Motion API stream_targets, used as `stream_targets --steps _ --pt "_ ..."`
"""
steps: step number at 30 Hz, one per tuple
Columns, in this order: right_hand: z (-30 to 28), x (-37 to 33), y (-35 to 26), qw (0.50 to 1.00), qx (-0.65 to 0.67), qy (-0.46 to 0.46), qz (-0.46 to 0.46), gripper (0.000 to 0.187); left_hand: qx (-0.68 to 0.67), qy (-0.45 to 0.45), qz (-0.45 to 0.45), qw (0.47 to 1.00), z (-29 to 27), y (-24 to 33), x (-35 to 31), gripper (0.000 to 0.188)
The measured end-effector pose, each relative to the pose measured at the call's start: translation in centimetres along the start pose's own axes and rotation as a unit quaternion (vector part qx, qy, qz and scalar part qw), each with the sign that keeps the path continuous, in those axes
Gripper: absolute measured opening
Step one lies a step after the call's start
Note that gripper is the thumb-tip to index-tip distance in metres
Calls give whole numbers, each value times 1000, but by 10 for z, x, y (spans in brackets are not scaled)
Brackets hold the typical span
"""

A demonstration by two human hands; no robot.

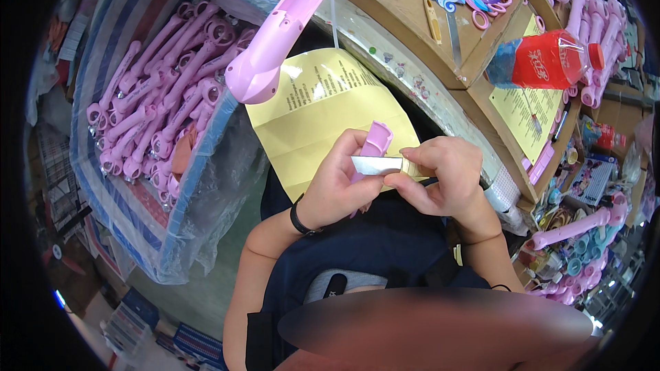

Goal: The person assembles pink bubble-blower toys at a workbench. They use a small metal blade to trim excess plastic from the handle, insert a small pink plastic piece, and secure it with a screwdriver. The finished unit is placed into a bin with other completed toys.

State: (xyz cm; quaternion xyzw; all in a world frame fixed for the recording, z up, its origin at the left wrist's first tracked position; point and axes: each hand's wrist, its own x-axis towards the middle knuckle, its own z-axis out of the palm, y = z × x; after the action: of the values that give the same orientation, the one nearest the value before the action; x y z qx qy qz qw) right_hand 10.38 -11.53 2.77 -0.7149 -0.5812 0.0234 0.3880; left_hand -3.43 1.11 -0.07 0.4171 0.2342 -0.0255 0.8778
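Closed around a small pink plastic part [379, 139], my left hand [337, 182] holds it over my lap. My right hand [440, 172] pinches the tan, wrapped-looking end of a short knife [377, 165]. Its flat silver blade lies across the pink part, pointing left. Left fingertips come close to the blade, and whether they touch it cannot be told. Beneath both hands a creased yellow printed sheet [309, 130] is spread over my lap. A larger pink plastic piece [275, 51] with screw holes juts in above the sheet.
To the left, a striped woven bag [175, 233] is filled with pink handles [161, 96]. The cardboard-covered bench [385, 0] carries pink rings [480, 20], a yellow-handled tool [432, 17] and a red-labelled bottle [543, 60]. More pink parts [577, 227] crowd the right side.
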Motion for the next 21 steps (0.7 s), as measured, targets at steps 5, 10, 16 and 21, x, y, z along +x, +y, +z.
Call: stream_targets --steps 5,10,16,21 --pt "-3 4 -2 999 2 -24 30 31 20 -1 14 1000 2 0 -1 42" --pt "-3 6 -3 999 7 -27 38 31 20 -3 20 1000 1 -2 -2 45" --pt "-4 7 -4 998 6 -36 45 31 41 8 29 999 3 -2 -2 44" --pt "-6 7 -5 997 10 -50 50 32 47 18 28 998 4 -1 -3 43"
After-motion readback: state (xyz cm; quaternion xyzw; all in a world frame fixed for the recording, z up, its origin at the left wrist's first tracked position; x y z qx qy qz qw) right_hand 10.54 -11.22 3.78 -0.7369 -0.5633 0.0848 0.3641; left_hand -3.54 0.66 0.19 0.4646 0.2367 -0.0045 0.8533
